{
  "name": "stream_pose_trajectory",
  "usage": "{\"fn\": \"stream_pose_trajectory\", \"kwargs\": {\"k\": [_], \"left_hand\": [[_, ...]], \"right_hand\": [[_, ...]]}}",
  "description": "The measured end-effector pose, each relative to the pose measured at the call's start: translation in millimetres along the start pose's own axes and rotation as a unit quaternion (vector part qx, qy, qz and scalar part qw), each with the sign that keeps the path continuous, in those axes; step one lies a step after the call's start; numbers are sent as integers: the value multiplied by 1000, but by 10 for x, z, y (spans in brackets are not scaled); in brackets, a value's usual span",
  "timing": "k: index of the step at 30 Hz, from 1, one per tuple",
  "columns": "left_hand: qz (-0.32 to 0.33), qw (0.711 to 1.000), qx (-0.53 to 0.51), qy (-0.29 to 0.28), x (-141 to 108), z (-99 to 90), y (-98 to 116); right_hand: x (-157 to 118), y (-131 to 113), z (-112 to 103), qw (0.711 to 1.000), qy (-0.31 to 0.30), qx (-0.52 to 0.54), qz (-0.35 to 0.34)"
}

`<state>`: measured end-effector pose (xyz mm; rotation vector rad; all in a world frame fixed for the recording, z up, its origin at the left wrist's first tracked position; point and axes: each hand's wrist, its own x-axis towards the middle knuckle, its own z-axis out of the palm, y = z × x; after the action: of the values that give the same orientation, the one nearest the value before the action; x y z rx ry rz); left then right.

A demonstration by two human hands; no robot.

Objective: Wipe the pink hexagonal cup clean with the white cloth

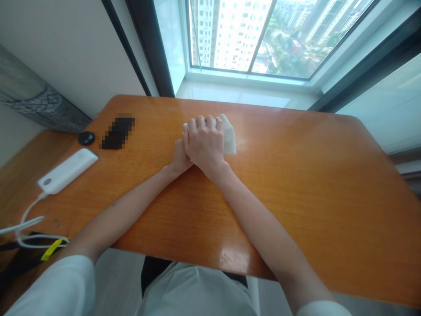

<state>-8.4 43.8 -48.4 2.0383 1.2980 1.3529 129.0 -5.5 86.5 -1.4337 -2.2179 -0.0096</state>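
A white cloth (230, 135) lies on the wooden table (312, 188), partly under my hands near the table's middle. My right hand (206, 141) rests on top of it, palm down, with its fingers bent over the cloth and gripping it. Against the right hand's left side is my left hand (180, 154). Its fingers are mostly hidden behind the right hand, so what they hold cannot be made out.
On the table's left side are a white power strip (68, 172) with a white cable, a round black object (86, 138) and a pixelated dark item (118, 133). A yellow tag (52, 249) sits by the cables. A window is beyond the far edge.
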Motion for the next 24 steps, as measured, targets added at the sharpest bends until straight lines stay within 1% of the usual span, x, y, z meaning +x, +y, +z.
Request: {"fn": "stream_pose_trajectory", "kwargs": {"k": [2, 4, 6, 8, 10, 12, 14, 16, 17, 18, 19, 20, 21, 22, 24], "left_hand": [[-2, 999, 41, 7, -8, -34, 83], [-7, 999, 38, -1, -12, -77, 208], [-24, 1000, 11, -17, -9, -112, 341], [-38, 999, 5, -20, -1, -136, 455], [-42, 999, 9, -17, 6, -148, 536], [-41, 999, 19, -22, 11, -156, 581], [-42, 998, 30, -32, 15, -163, 597], [-48, 998, 36, -38, 17, -171, 588], [-49, 997, 36, -38, 18, -173, 577], [-49, 997, 34, -38, 18, -174, 562], [-48, 998, 31, -38, 17, -172, 544], [-46, 998, 24, -38, 16, -168, 523], [-45, 998, 12, -42, 15, -160, 502], [-45, 998, -4, -49, 14, -150, 481], [-48, 996, -37, -68, 13, -125, 442]], "right_hand": [[39, 73, -11, 1000, 4, 9, 17], [105, 205, -25, 998, 10, 39, 47], [173, 383, -21, 992, 17, 100, 79], [219, 587, 23, 974, 22, 197, 113], [227, 784, 115, 938, 29, 320, 129], [206, 942, 248, 885, 50, 440, 141], [173, 1042, 394, 826, 65, 533, 171], [149, 1086, 514, 779, 69, 589, 205], [145, 1091, 553, 764, 70, 603, 218], [146, 1090, 575, 758, 71, 608, 226], [152, 1086, 576, 759, 72, 606, 229], [162, 1081, 558, 768, 72, 595, 227], [175, 1076, 521, 783, 72, 576, 221], [190, 1072, 466, 805, 68, 550, 211], [218, 1058, 316, 859, 53, 476, 182]]}}
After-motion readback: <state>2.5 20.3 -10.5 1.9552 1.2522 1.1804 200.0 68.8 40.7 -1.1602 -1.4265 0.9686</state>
